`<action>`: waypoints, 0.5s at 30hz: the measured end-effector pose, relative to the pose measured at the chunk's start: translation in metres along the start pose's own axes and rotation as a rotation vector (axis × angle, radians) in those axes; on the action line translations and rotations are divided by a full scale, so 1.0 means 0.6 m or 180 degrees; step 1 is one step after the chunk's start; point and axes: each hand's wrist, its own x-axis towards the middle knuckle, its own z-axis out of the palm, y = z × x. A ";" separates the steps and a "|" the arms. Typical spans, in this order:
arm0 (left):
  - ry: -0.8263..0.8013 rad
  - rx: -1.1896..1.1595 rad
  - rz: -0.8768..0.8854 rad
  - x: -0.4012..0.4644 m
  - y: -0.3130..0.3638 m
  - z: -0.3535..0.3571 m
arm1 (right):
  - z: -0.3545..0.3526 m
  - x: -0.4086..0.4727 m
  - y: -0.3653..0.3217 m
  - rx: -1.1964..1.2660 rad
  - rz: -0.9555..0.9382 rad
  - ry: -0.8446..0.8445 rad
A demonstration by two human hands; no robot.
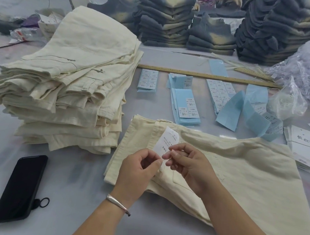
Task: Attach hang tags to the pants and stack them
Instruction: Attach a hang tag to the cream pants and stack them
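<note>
Hang tag pinched between left hand and right hand — both held just above cream pants lying flat beneath them — finished stack to left hand's far side.

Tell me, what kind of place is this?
Probably a clothing factory's finishing table: tall stacks of folded cream pants, more dark stacks, sheets of size stickers, and hands fixing a hang tag.

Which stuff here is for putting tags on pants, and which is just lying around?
For the job: hang tag, cream pants, cream stack, spare tags, left hand, right hand.

Lying around: phone, ruler, dark stacks.
</note>
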 end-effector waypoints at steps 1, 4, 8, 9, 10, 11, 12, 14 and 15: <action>0.0013 0.0002 0.0015 0.001 0.001 0.001 | -0.001 0.001 0.000 0.0235 0.0103 0.0013; 0.0086 -0.0018 0.0032 0.003 0.004 0.002 | 0.000 0.005 0.002 0.0491 0.0292 0.0188; 0.0181 0.0056 -0.0022 0.006 0.007 0.009 | 0.003 0.007 0.007 0.0826 0.0627 0.0259; 0.0208 0.0082 -0.0022 0.006 0.007 0.011 | 0.005 0.006 0.009 0.0905 0.0701 0.0226; 0.0230 0.0089 -0.0015 0.006 0.008 0.012 | 0.007 0.006 0.011 0.0967 0.0765 0.0205; 0.0243 0.0083 -0.0003 0.006 0.009 0.013 | 0.009 0.005 0.013 0.1019 0.0821 0.0195; 0.0248 0.0068 0.0011 0.006 0.010 0.014 | 0.011 0.004 0.014 0.1066 0.0873 0.0194; 0.0246 0.0047 0.0021 0.007 0.011 0.015 | 0.016 0.003 0.018 0.1156 0.0983 0.0203; 0.0245 0.0043 0.0016 0.008 0.012 0.016 | 0.019 0.002 0.019 0.1216 0.1036 0.0204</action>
